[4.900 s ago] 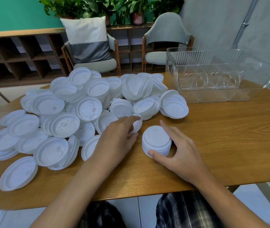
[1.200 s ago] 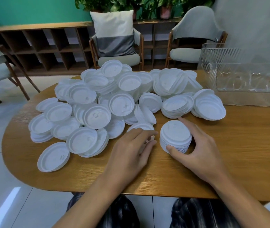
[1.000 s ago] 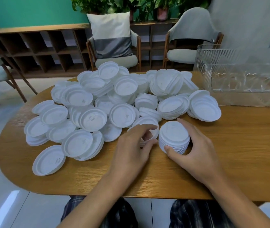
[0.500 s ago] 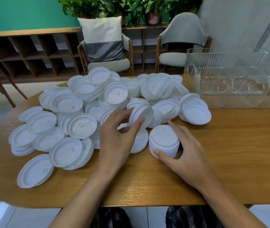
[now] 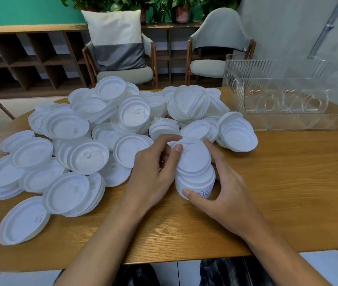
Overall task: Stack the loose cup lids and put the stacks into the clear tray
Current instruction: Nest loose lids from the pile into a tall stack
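A short stack of white cup lids (image 5: 194,178) stands on the wooden table (image 5: 287,193) in front of me. My right hand (image 5: 225,195) grips the stack, thumb at its near side and fingers round its far side. My left hand (image 5: 153,172) pinches a single white lid (image 5: 194,159) by its left edge and holds it on top of the stack. A big heap of loose white lids (image 5: 93,137) spreads over the table's left and middle. The clear tray (image 5: 283,104) stands at the back right with nothing visible in it.
Two grey chairs (image 5: 122,73), one with a white and grey cushion, stand behind the table before low wooden shelves (image 5: 19,58). The table's rounded front edge runs just below my forearms. Bare wood lies to the right of the stack, in front of the tray.
My left hand picked a lid out of the heap, lifted it and brought it right onto the stack. My right hand kept its hold on the stack.
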The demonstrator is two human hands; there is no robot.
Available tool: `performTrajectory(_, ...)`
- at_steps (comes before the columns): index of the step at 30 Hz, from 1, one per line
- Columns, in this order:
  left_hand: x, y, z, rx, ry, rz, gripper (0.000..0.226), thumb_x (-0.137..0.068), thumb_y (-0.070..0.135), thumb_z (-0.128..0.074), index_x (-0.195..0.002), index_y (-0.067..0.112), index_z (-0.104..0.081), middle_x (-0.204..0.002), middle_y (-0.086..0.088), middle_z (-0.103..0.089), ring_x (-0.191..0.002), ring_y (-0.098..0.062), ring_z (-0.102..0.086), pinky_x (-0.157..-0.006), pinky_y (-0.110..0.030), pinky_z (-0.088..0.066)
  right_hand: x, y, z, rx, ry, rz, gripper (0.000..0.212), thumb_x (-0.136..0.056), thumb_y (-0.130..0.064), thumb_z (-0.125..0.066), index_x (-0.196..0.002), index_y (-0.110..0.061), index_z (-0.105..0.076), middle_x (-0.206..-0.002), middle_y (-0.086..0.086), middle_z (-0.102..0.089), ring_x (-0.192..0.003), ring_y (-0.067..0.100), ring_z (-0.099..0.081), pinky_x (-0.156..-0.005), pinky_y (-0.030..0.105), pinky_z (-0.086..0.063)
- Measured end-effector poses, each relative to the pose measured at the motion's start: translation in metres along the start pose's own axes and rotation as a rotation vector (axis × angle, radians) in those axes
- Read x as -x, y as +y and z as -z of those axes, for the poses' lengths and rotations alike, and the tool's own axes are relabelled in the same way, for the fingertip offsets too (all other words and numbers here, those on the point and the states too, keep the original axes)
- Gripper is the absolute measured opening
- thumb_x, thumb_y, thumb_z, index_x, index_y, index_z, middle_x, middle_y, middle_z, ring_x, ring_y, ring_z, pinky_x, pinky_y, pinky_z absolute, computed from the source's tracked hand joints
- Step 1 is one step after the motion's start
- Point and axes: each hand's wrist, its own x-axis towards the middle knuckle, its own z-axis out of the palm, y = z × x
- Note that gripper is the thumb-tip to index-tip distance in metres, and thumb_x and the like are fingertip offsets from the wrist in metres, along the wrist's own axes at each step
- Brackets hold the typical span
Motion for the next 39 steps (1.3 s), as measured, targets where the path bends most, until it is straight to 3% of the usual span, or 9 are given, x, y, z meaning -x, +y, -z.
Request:
performTrajectory(4, 0.001, -0.005, 0.000, -0.124, -0.077, -0.110, 0.025, -0.110, 0.024, -0.054, -0.124, 0.023, -0.075, -0.102, 0.011, -0.074, -0.097, -0.010, -0.068, -0.081, -0.023, -0.050, 0.000, 0.000, -0.001, 0.006, -0.003, 0.015, 0.100, -0.081, -0.031, -0.089, -0.160, -0.039, -0.028, -0.151, -0.026, -0.047, -0.141, -0.007, -0.042, -0.111, 0.010, -0.035)
performTrajectory(6, 0.002, -0.006, -0.002, -0.154, -0.087, -0.136, 0.024, -0.109, 0.024, -0.057, -0.123, 0.022, -0.077, -0.103, 0.008, -0.071, -0.097, -0.013, -0.067, -0.082, -0.024, -0.051, 0.000, 0.000, -0.001, 0.035, 0.000, 0.023, 0.094, -0.081, -0.033, -0.088, -0.158, -0.036, -0.035, -0.146, -0.028, -0.049, -0.139, -0.009, -0.043, -0.107, 0.006, -0.034)
performTrajectory(10, 0.007, -0.003, -0.004, -0.160, -0.033, -0.151, 0.028, -0.103, 0.037, -0.065, -0.120, 0.020, -0.078, -0.104, 0.012, -0.067, -0.089, -0.006, -0.064, -0.078, -0.011, -0.043, 0.000, 0.001, -0.001, 0.066, -0.003, 0.026, 0.085, -0.082, -0.040, -0.086, -0.155, -0.030, -0.043, -0.140, -0.024, -0.052, -0.134, -0.006, -0.048, -0.103, 0.006, -0.037)
performTrajectory(14, 0.013, 0.000, -0.002, -0.185, -0.093, -0.168, 0.060, -0.077, 0.061, -0.084, -0.123, 0.023, -0.075, -0.113, 0.016, -0.067, -0.097, 0.002, -0.061, -0.081, -0.009, -0.042, 0.000, 0.004, -0.002, 0.094, -0.008, 0.019, 0.089, -0.079, -0.032, -0.088, -0.156, -0.030, -0.042, -0.140, -0.021, -0.053, -0.133, -0.004, -0.048, -0.102, 0.005, -0.036)
performTrajectory(19, 0.017, 0.000, 0.002, -0.164, -0.123, -0.088, 0.069, -0.074, 0.053, -0.091, -0.135, 0.034, -0.065, -0.122, 0.021, -0.068, -0.114, -0.003, -0.062, -0.092, -0.020, -0.047, 0.000, 0.006, -0.001, 0.082, 0.005, 0.024, 0.092, -0.078, -0.028, -0.090, -0.156, -0.029, -0.042, -0.142, -0.019, -0.054, -0.135, -0.004, -0.048, -0.104, 0.007, -0.037)
performTrajectory(31, 0.017, -0.004, 0.008, -0.129, -0.218, -0.077, 0.074, -0.073, 0.045, -0.093, -0.139, 0.041, -0.058, -0.126, 0.022, -0.068, -0.124, -0.003, -0.061, -0.093, -0.012, -0.041, 0.001, 0.002, 0.001, 0.055, -0.033, 0.002, 0.097, -0.078, -0.057, -0.079, -0.160, -0.028, -0.038, -0.141, -0.021, -0.055, -0.134, -0.008, -0.046, -0.103, 0.005, -0.035)
performTrajectory(39, 0.019, -0.004, 0.008, -0.111, -0.216, -0.101, 0.081, -0.075, 0.046, -0.092, -0.145, 0.040, -0.053, -0.130, 0.023, -0.067, -0.127, -0.001, -0.059, -0.100, -0.012, -0.040, 0.002, 0.002, 0.000, 0.095, -0.022, -0.006, 0.096, -0.082, -0.045, -0.085, -0.161, -0.022, -0.037, -0.145, -0.020, -0.053, -0.137, -0.011, -0.043, -0.105, 0.004, -0.032)
